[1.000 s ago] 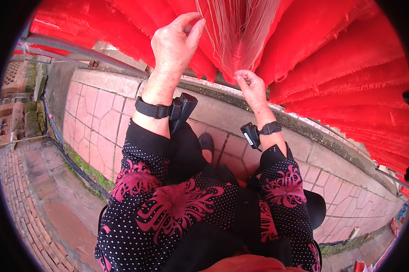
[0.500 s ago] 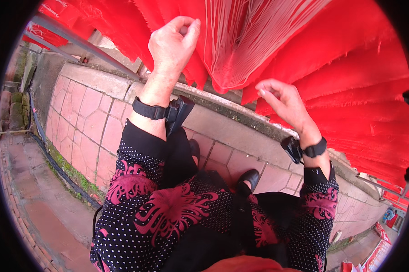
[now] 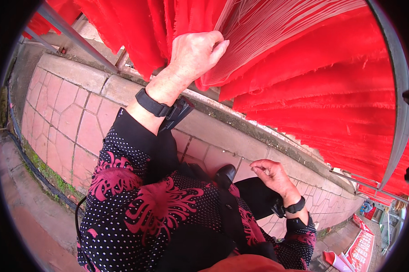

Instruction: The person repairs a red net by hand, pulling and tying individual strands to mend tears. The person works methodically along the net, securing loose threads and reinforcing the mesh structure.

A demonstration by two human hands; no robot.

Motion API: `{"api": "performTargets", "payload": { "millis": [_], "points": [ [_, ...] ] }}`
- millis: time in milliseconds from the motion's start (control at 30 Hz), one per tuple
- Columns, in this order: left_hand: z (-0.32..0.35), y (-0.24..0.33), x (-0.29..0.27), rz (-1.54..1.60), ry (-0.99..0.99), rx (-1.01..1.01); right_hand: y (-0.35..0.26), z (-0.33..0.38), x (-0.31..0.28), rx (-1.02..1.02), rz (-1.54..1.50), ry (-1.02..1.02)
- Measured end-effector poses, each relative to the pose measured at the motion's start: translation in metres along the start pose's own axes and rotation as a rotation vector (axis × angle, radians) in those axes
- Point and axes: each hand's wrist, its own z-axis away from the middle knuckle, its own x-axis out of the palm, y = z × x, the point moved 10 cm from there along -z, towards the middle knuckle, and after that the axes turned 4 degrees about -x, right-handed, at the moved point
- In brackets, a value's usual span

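Red cloth (image 3: 304,97) hangs in long folds with frayed edges. Pale threads (image 3: 277,34) fan out over it and draw together toward a lower corner of the cloth. At the left of these threads is my left hand (image 3: 196,55), its fingers curled in and the thumb pressed toward them. What it grips, if anything, cannot be made out. My right hand (image 3: 273,180) is lower and nearer my body, apart from the cloth, above the paving. Its fingertips are drawn together with the thumb; anything between them is too small to see. Each wrist wears a black strap.
A grey metal bar (image 3: 79,38) slants at the upper left; a grey pole (image 3: 397,95) curves along the right. Below the cloth runs a concrete kerb (image 3: 231,129) beside pink paving (image 3: 64,106). A red printed banner (image 3: 360,249) lies at lower right.
My right hand has come away from the cloth, down toward my body. The left hand has shifted right and slightly down, in front of the threads. The whole view has swung to the right.
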Motion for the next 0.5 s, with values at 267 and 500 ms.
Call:
{"api": "performTargets", "payload": {
  "millis": [267,500],
  "points": [
    [0.010,0.000,0.037,0.116,-0.230,-0.063,-0.016,-0.059,0.021,-0.204,-0.037,0.033],
    [0.021,0.009,0.059,0.183,-0.339,-0.129,-0.021,-0.088,-0.010,-0.214,-0.202,0.273]
  ]
}}
